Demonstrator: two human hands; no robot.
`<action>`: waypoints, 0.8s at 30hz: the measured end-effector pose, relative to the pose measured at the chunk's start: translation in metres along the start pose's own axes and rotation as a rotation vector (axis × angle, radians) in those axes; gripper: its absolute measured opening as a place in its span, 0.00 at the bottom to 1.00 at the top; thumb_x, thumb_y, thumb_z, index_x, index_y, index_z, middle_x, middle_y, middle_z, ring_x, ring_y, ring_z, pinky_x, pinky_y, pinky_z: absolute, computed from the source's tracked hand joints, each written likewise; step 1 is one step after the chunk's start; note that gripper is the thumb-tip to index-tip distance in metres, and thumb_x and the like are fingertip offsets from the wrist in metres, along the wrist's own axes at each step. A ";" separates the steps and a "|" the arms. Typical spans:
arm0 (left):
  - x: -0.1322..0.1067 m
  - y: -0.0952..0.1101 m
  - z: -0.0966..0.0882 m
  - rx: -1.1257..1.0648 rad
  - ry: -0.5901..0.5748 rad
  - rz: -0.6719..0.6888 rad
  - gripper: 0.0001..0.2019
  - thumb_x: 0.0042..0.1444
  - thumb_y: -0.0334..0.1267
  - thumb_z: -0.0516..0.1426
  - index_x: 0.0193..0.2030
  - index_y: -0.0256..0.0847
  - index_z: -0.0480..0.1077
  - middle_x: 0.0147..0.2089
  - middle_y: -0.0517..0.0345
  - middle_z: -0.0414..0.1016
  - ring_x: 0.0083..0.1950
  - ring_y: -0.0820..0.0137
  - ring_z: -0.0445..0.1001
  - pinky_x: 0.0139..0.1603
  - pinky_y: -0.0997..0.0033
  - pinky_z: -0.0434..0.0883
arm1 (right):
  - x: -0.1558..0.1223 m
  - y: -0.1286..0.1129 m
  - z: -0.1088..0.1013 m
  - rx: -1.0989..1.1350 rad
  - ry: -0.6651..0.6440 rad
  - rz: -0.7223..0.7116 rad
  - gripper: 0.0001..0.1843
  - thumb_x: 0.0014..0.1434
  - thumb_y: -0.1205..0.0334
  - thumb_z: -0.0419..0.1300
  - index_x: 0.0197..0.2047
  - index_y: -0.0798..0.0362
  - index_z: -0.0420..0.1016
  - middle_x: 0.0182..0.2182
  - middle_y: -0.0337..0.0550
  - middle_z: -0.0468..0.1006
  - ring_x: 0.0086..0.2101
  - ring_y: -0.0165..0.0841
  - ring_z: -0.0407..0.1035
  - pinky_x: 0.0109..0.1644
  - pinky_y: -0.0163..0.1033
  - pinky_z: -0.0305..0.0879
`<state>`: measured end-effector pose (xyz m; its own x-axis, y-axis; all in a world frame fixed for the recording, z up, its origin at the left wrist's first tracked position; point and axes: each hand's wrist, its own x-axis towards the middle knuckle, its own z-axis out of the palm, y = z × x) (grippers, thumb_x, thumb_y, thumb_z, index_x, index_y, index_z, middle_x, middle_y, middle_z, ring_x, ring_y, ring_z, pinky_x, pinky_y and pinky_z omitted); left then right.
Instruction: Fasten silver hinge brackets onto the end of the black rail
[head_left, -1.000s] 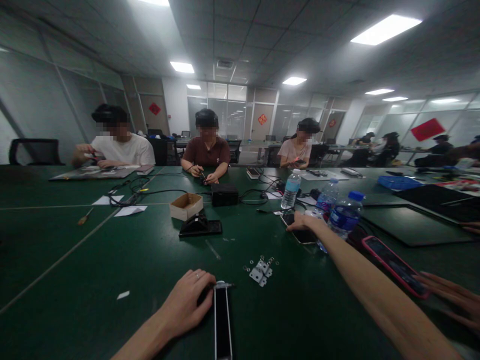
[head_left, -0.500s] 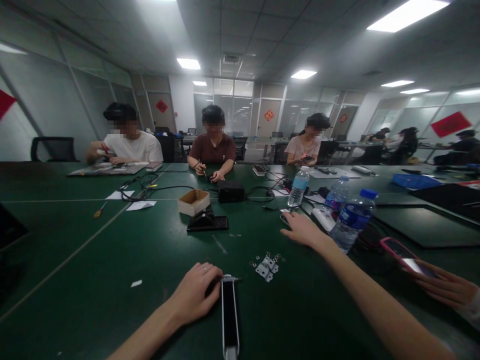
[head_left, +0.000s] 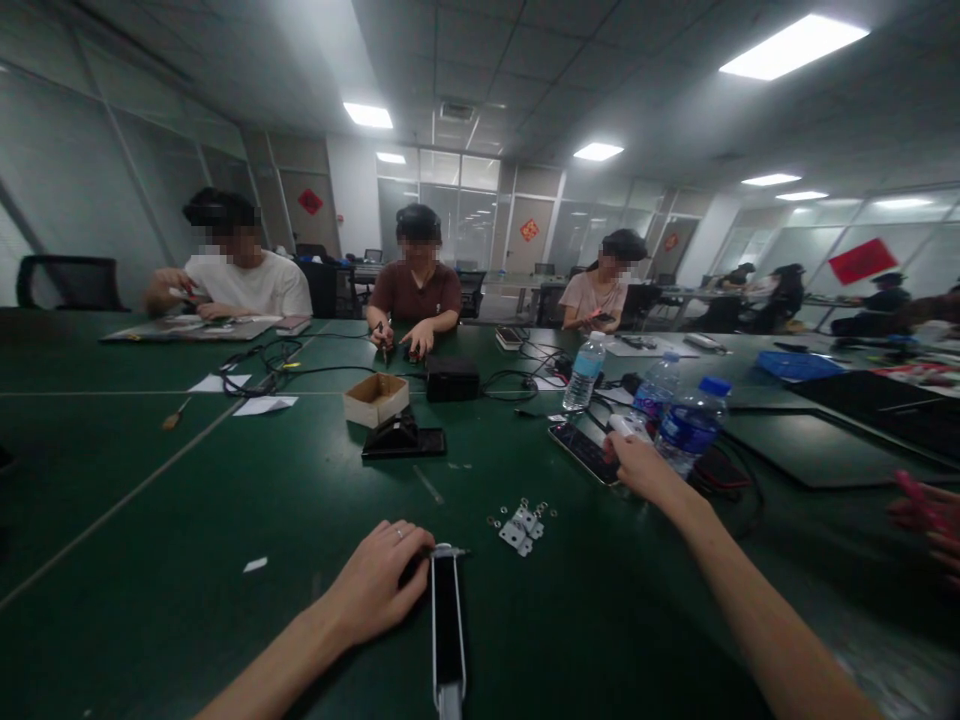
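My left hand [head_left: 386, 575] rests on the green table with bent fingers. Its thumb and fingertips are at the upper left end of a long device [head_left: 448, 625] with a white frame and black middle, lying lengthwise before me. My right hand [head_left: 643, 466] reaches forward, its fingers curled at the near right end of a dark smartphone [head_left: 581, 450], which lies flat. Between my arms are grey metal plates [head_left: 520, 530], with several small rings [head_left: 540, 510] scattered around them.
Water bottles [head_left: 688, 430] and a white block [head_left: 628, 427] stand beyond my right hand. An open cardboard box [head_left: 375, 402], a black stand [head_left: 403, 440] and a black box [head_left: 452, 380] sit ahead, near cables. Across the table are co-workers; another person's hand [head_left: 946, 525] shows at right.
My right hand has drawn back to the right across the smartphone, so most of the phone now shows. My left hand stays at the device. The neighbour's hand and pink phone have shifted right.
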<state>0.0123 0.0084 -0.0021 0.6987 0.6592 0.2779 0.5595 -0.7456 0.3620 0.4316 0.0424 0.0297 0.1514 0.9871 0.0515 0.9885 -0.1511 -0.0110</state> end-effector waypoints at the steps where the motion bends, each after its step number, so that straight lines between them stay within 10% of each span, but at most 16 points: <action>1: 0.000 0.000 0.000 -0.002 -0.002 0.000 0.08 0.60 0.31 0.48 0.42 0.41 0.67 0.39 0.55 0.74 0.39 0.64 0.72 0.41 0.65 0.65 | 0.001 0.001 0.001 0.002 -0.016 -0.007 0.20 0.50 0.82 0.52 0.44 0.54 0.67 0.41 0.49 0.73 0.41 0.35 0.68 0.41 0.35 0.57; 24: 0.000 0.000 0.001 0.009 -0.002 0.007 0.07 0.58 0.30 0.49 0.41 0.40 0.67 0.38 0.55 0.74 0.38 0.65 0.71 0.40 0.65 0.64 | 0.045 0.016 0.019 0.026 -0.043 -0.086 0.19 0.48 0.80 0.52 0.40 0.53 0.67 0.39 0.45 0.75 0.40 0.35 0.68 0.38 0.33 0.54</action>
<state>0.0123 0.0081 -0.0027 0.7037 0.6534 0.2789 0.5582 -0.7514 0.3520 0.4546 0.0859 0.0126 0.0652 0.9978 0.0101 0.9973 -0.0648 -0.0345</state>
